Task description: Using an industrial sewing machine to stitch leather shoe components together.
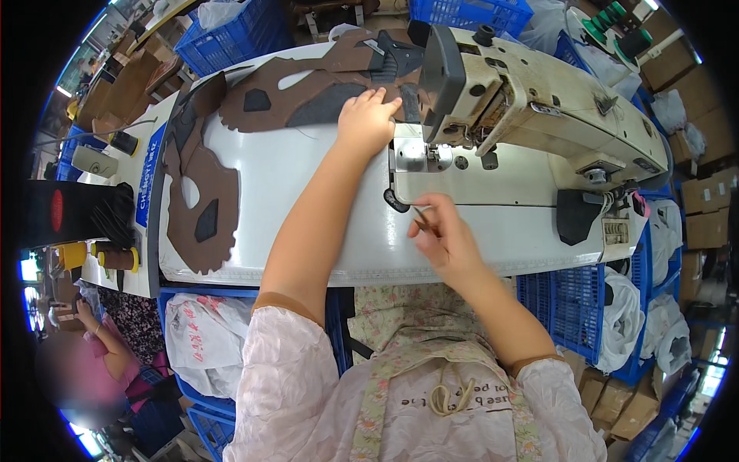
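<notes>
My left hand (369, 122) lies flat with its fingers spread on the end of a brown shoe-upper piece (269, 85) with dark grey patches, beside the sewing machine's head (462, 92). A dark strip of that piece runs by my fingertips toward the metal needle plate (409, 154). In front of the machine, over the white table, my right hand (446, 240) is closed on small thread snips (421, 219); their dark tips stick out between thumb and fingers, and the rest is hidden in the palm. The snips are apart from the piece.
A second brown piece (202, 192) lies at the left of the white table (308, 254). A black pouch (577, 217) hangs at the machine's right. Thread spools (117, 258) stand on the left. Blue crates (558, 304) flank the table's front edge. A person (108, 346) sits at lower left.
</notes>
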Motion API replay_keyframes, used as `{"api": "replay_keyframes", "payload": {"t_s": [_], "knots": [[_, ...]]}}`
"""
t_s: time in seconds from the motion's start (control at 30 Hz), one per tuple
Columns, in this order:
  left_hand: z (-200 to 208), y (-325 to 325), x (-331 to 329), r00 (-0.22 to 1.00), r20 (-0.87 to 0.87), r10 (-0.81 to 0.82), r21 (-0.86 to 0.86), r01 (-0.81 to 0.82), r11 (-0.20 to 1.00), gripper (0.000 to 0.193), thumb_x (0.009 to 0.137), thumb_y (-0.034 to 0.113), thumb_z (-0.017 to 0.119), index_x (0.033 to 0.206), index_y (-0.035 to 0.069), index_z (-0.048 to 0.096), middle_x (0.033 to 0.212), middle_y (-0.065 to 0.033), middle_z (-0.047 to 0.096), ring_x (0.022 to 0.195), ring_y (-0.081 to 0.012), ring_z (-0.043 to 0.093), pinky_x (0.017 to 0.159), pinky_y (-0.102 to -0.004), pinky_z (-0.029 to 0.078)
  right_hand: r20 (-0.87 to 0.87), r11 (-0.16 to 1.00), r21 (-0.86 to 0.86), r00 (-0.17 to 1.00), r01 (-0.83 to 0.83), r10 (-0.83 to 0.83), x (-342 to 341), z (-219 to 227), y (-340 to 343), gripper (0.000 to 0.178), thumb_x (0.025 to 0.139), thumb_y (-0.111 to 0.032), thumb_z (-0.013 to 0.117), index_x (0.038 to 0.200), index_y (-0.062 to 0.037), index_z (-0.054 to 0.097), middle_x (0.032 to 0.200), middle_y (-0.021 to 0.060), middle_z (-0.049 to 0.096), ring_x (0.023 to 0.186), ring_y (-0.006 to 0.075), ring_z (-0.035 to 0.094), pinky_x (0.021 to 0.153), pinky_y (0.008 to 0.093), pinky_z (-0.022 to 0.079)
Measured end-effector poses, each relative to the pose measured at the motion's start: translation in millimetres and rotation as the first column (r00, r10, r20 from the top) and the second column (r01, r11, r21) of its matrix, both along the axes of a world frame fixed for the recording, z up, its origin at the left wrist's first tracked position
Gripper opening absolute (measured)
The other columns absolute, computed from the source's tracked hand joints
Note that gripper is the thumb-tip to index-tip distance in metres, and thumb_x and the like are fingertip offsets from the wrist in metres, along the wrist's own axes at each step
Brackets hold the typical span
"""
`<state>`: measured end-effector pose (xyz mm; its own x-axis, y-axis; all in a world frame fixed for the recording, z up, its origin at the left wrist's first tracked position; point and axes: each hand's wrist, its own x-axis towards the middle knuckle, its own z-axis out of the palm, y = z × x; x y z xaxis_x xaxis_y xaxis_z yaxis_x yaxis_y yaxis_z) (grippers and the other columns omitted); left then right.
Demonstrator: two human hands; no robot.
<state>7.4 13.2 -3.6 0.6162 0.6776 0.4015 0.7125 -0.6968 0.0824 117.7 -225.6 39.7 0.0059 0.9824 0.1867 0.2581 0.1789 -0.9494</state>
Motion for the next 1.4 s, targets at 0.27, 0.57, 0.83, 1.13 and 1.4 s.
{"api": "replay_keyframes", "payload": {"t_s": [0.27,0.57,0.83,1.13,1.4], "knots": [[-11,13,-9,0.963,0.253,0.097,-0.198,-0.047,0.979,0.054,0.077,0.012,0.054,0.129,0.021,0.064,0.145,-0.0117,0.051,0.135,-0.0299,0.044,0.112,-0.0416,0.033,-0.721,0.839,-0.529,0.588,-0.127,-0.366,-29,-17,75,0.035,0.102,-0.033,0.049,0.119,-0.0021,0.051,0.092,0.0061,0.058,0.066,0.013,0.048,0.054,0.0267,0.042],[-18,21,-13,0.884,0.467,0.033,-0.151,0.043,0.988,0.051,0.07,0.01,0.061,0.12,0.009,0.068,0.134,-0.0173,0.059,0.128,-0.0322,0.051,0.107,-0.0395,0.04,-0.867,0.862,-0.499,0.045,-0.093,-0.497,-31,-32,143,0.029,0.106,-0.028,0.042,0.102,-0.0017,0.054,0.09,0.0086,0.057,0.067,0.0116,0.045,0.053,0.023,0.039],[-18,20,-14,0.872,0.487,0.047,-0.178,0.046,0.983,0.051,0.069,0.01,0.06,0.119,0.008,0.068,0.133,-0.0182,0.059,0.127,-0.0323,0.052,0.107,-0.0396,0.041,-0.825,0.825,-0.564,0.021,-0.022,-0.564,-33,-31,151,0.028,0.105,-0.028,0.044,0.104,-0.0022,0.055,0.085,0.006,0.057,0.062,0.0109,0.045,0.05,0.0228,0.039],[-15,18,-14,0.892,0.452,0.004,-0.091,0.041,0.995,0.053,0.07,0.012,0.062,0.123,0.006,0.065,0.132,-0.0192,0.059,0.124,-0.0341,0.055,0.105,-0.0409,0.043,-0.843,0.84,-0.537,0.087,-0.073,-0.531,-31,-31,131,0.03,0.104,-0.03,0.047,0.114,-0.0028,0.057,0.077,0.0007,0.051,0.057,0.0064,0.041,0.045,0.0212,0.033],[56,32,0,0.938,0.304,0.165,-0.117,-0.135,0.984,0.044,0.085,0.014,0.055,0.129,0.014,0.058,0.118,-0.0175,0.066,0.099,-0.0343,0.066,0.08,-0.0464,0.054,-0.811,0.802,-0.499,0.503,-0.329,-0.298,-25,-3,2,0.037,0.104,-0.028,0.048,0.127,-0.0007,0.053,0.083,0.001,0.055,0.058,0.0064,0.043,0.045,0.0204,0.033]]}}
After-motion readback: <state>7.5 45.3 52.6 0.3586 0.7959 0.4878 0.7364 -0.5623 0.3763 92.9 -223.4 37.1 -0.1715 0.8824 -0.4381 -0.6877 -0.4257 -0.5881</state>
